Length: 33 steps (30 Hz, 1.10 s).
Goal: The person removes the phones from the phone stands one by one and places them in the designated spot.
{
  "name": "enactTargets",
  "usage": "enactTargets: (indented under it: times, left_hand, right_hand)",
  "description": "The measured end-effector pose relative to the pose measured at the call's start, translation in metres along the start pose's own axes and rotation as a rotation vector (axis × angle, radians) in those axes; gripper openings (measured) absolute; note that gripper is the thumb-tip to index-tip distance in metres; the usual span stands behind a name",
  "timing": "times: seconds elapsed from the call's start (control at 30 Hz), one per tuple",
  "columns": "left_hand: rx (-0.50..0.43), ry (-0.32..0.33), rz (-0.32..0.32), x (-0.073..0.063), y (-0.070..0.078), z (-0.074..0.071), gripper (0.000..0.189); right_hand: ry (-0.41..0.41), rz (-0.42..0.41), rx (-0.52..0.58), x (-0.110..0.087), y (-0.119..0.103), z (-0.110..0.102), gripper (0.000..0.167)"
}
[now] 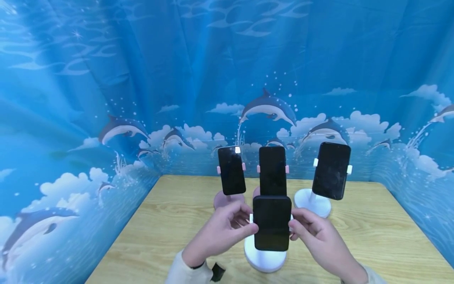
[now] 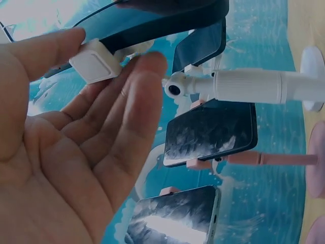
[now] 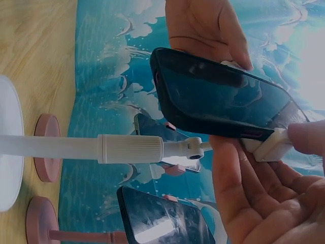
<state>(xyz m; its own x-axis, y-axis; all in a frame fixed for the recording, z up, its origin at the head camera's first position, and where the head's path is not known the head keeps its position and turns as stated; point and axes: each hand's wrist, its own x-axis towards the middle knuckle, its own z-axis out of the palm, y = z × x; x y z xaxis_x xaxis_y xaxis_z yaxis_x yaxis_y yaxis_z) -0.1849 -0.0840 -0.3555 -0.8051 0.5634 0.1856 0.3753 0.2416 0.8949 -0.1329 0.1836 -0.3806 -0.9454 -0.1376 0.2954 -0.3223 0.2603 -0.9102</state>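
Nearest me, a black phone point(image 1: 272, 224) sits in the white clamp of a phone stand point(image 1: 264, 258), tilted toward me. My left hand point(image 1: 224, 229) pinches the clamp's left jaw, thumb in front and fingers behind. In the left wrist view that white jaw point(image 2: 95, 62) lies between thumb and fingers. On the other side, my right hand point(image 1: 319, 236) grips the right jaw. The right wrist view has the thumb on this white jaw point(image 3: 274, 145), the other fingers curved beneath it. A ribbed white post point(image 3: 130, 148) carries the clamp.
Behind stand a phone on a pink stand point(image 1: 232, 170), another phone point(image 1: 272, 170) in pink clamps, and a phone point(image 1: 331, 170) on a white stand at the right. A small black object point(image 1: 218, 272) is by the left sleeve. A dolphin-print curtain point(image 1: 227, 71) surrounds the wooden table point(image 1: 156, 232).
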Motion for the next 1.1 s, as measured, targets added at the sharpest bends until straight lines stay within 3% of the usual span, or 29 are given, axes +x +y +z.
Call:
enactTargets:
  times: [0.17, 0.27, 0.37, 0.57, 0.67, 0.8, 1.1]
  left_hand:
    - [0.079, 0.030, 0.014, -0.002, 0.003, -0.001, 0.024]
    - [0.092, 0.039, 0.021, -0.002, 0.004, -0.001, 0.024]
    - [0.093, 0.037, 0.037, -0.001, 0.004, -0.001, 0.024]
    - [0.106, 0.031, 0.053, -0.002, 0.004, -0.002, 0.025]
    - [0.126, 0.030, 0.066, -0.002, 0.004, -0.002, 0.026]
    - [0.142, 0.035, 0.069, -0.003, 0.004, -0.002, 0.026]
    - [0.171, 0.043, 0.093, -0.002, 0.006, 0.001, 0.024]
  right_hand:
    - [0.015, -0.004, -0.072, 0.001, -0.002, 0.001, 0.027]
    - [0.033, -0.031, -0.173, 0.002, -0.006, 0.000, 0.024]
    - [0.082, -0.134, -0.302, 0.003, -0.015, -0.002, 0.022]
    - [0.250, -0.391, -0.575, 0.007, -0.042, -0.002, 0.047]
    - [0.283, -0.505, -0.729, 0.010, -0.056, 0.002, 0.051]
    - [0.258, -0.560, -0.882, 0.016, -0.071, 0.009, 0.052]
    - [0.130, -0.512, -1.008, 0.025, -0.088, 0.028, 0.050]
